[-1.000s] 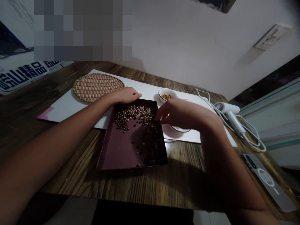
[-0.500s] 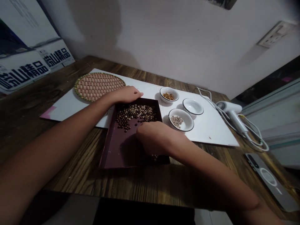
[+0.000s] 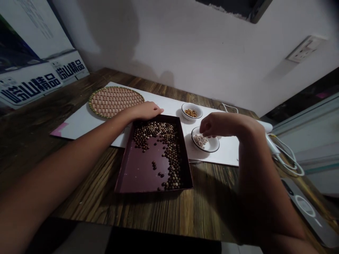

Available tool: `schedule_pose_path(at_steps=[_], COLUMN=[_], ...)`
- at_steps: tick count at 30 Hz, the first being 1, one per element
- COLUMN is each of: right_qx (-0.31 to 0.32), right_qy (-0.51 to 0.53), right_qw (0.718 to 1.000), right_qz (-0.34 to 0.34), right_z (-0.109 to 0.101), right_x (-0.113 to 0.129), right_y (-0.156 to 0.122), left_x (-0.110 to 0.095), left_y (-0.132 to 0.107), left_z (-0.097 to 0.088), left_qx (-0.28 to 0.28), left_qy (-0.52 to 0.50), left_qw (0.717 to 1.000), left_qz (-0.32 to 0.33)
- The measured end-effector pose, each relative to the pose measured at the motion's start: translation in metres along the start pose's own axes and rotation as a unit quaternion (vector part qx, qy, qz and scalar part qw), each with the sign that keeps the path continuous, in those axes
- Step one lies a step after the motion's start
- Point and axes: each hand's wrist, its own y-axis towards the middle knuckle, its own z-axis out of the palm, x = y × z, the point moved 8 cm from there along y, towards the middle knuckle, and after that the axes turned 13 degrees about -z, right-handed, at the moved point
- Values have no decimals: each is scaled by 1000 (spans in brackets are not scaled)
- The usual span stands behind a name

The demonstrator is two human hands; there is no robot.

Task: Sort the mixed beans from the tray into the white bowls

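A shallow dark maroon tray (image 3: 140, 173) lies on the table, holding a mass of mixed brown and cream beads (image 3: 155, 135) along its far side and right wall. My left hand (image 3: 144, 111) rests flat at the tray's far edge, next to a round woven mat (image 3: 113, 102). My right hand (image 3: 219, 125) hangs with curled fingers just above a white bowl of pale beads (image 3: 205, 139). Whether those fingers pinch anything is hidden. Behind it stands a white bowl of golden beads (image 3: 192, 111). A third bowl is not visible.
A white board (image 3: 79, 128) lies under the mat and bowls on the wooden table (image 3: 87, 190). To the right are a white hair dryer (image 3: 270, 128), its cable (image 3: 287, 158) and a phone (image 3: 304, 208). Printed signs (image 3: 31, 86) lean at the far left.
My right hand has moved out of the tray, up and right, to above the pale-bead bowl, and now covers the third bowl. My left hand has stayed at the tray's far edge.
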Motion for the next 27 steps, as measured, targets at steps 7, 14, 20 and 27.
schedule_pose_path(at_steps=[7,14,20,27], right_qx=[-42,-162,-144,-115], right_qy=[23,-9,-31,-58], right_qw=[996,945,932,942], right_qz=[-72,-283,-332,-309], right_z=[-7,31,54,53], right_x=[19,119,138,138], right_y=[11,58,74,75], left_x=[1,1,-2,-2], left_y=[3,0,-2,-3], left_z=[1,1,-1,-2], left_qx=[-6,-1,-9,-5], left_qy=[-8,-6,10,4], left_qw=[1000,1000,1000,1000], left_qz=[7,6,3,4])
